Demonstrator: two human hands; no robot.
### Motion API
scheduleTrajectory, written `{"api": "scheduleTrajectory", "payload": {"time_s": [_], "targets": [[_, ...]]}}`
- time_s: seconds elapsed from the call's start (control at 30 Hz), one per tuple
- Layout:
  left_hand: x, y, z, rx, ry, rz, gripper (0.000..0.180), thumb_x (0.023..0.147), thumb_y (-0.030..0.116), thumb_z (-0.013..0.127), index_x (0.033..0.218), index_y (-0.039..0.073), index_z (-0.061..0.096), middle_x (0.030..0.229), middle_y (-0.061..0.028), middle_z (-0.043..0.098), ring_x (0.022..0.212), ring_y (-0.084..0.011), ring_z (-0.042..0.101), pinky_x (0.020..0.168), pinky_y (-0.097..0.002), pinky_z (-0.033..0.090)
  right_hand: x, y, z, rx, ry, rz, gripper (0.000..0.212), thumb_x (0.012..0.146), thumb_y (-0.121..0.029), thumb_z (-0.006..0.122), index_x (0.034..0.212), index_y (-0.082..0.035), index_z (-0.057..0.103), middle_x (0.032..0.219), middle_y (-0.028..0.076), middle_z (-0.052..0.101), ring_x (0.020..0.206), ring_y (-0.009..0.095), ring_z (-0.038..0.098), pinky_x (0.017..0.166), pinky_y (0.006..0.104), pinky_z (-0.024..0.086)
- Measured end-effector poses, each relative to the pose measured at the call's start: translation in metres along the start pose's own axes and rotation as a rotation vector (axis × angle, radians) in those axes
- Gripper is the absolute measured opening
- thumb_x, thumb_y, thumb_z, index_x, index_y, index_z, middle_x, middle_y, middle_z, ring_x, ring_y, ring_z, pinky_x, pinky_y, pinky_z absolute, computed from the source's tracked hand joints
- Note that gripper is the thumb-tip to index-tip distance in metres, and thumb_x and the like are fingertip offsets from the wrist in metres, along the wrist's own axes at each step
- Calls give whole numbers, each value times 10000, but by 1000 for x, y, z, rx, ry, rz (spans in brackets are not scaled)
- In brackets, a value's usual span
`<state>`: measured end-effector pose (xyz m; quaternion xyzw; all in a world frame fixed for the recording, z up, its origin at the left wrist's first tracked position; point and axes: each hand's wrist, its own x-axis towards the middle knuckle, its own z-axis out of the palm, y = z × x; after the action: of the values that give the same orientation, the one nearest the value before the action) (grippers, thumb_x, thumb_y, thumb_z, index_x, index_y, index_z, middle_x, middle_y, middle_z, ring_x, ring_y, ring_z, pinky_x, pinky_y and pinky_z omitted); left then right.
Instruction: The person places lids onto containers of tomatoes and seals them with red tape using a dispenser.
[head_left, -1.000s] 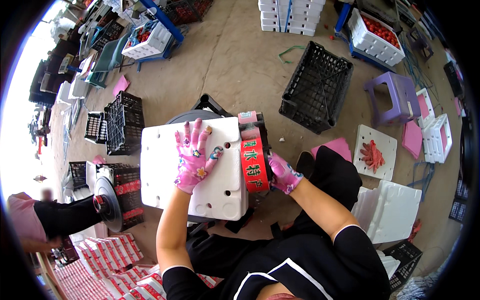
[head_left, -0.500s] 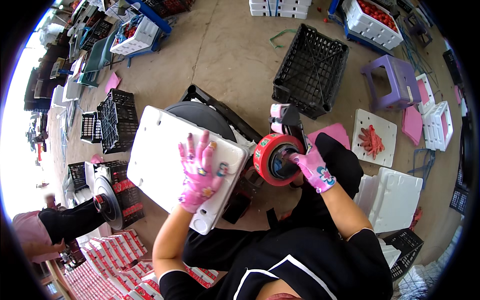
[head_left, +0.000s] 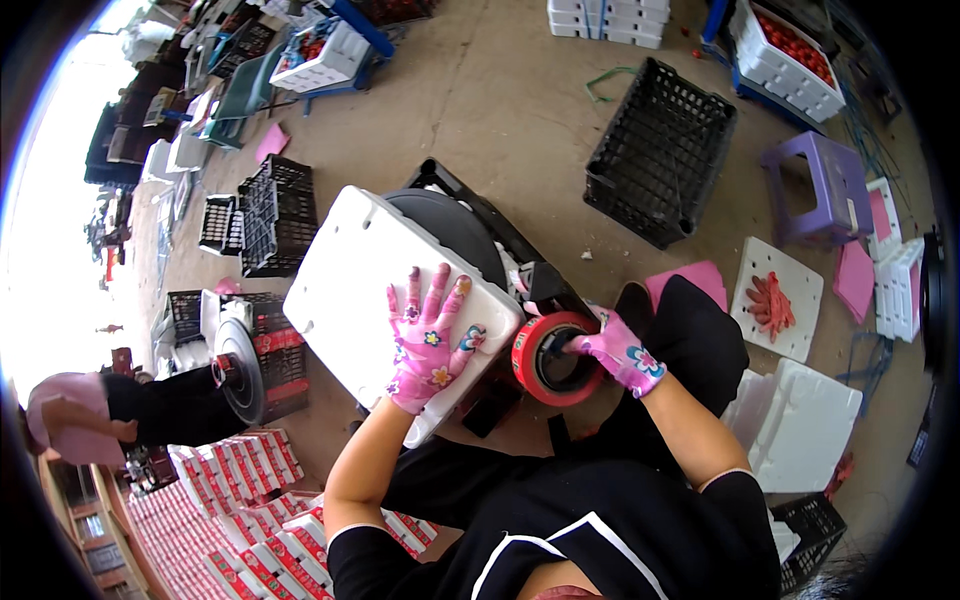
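A white foam box (head_left: 345, 255) with a smooth top rests at an angle on a round black disc (head_left: 455, 225). My left hand (head_left: 430, 345), in a pink flowered glove, lies on the box's top with its fingers spread. In a matching glove, my right hand (head_left: 628, 358) grips a tape dispenser (head_left: 545, 283) carrying a wide roll of red tape (head_left: 527, 355). The dispenser's head is beside the box's right edge; I cannot tell whether it touches. Part of the right fingers is hidden behind the roll.
Beneath the disc is a black crate (head_left: 480, 215). Another black crate (head_left: 660, 150) stands ahead on the right, near a purple stool (head_left: 820, 190). Orange gloves (head_left: 770, 305) lie on a white foam lid (head_left: 745, 325). At left, another person (head_left: 150, 410) is by stacked red-and-white cartons (head_left: 235, 480).
My right hand has lowered the tape dispenser, bringing its head closer to the box's right edge. The left hand still lies flat on the box. The whole view has shifted.
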<state>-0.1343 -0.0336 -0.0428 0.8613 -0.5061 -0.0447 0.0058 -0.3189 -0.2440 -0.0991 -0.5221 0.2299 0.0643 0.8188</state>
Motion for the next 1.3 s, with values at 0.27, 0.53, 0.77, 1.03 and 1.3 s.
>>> {"api": "scheduleTrajectory", "payload": {"time_s": [0.27, 0.53, 0.77, 1.03, 1.3], "targets": [[-12, -20, 3, 48, 65, -261, 644, 898, 350, 590, 1494, 207, 393, 1582, -134, 271, 1455, -428, 197, 1157, -619, 65, 21, 8, 50, 346, -48, 10, 412, 768, -93, 637, 1167, 9, 616, 1030, 58, 668, 912, 145, 639, 839, 292, 509], [-64, -59, -3, -142, 517, -555, 707, 900, 335, 644, 1498, 99, 348, 1570, -185, 276, 1454, -382, 234, 1180, -514, 192, 58, 4, 4, 306, -48, -17, 425, 779, -89, 592, 1188, 25, 597, 1072, 109, 667, 971, 193, 655, 900, 320, 516], [-124, -100, 49, -1723, 701, -938, 772, 852, -14, 531, 1536, 51, 179, 1356, -144, 465, 1136, -193, 566, 1008, -327, 475, 134, -25, 47, 97, -387, -336, 604, 979, -484, 456, 1300, 22, 532, 1209, 125, 632, 1044, 206, 650, 887, 319, 542], [-140, -122, 66, -1442, 791, -711, 825, 858, 191, 637, 1545, 61, 200, 1392, -106, 468, 1161, -203, 559, 994, -360, 474, 129, -1, 74, 450, -207, -98, 432, 968, -168, 412, 1352, 19, 476, 1285, 98, 591, 1135, 219, 591, 1007, 330, 444], [-146, -133, 86, -1527, 918, -727, 924, 786, 113, 629, 1570, 114, 140, 1366, -73, 480, 957, -134, 551, 890, -300, 491, 122, -18, 96, 457, -94, -113, 317, 953, -148, 458, 1171, 23, 612, 1152, 119, 621, 1032, 185, 603, 939, 320, 461]]}}
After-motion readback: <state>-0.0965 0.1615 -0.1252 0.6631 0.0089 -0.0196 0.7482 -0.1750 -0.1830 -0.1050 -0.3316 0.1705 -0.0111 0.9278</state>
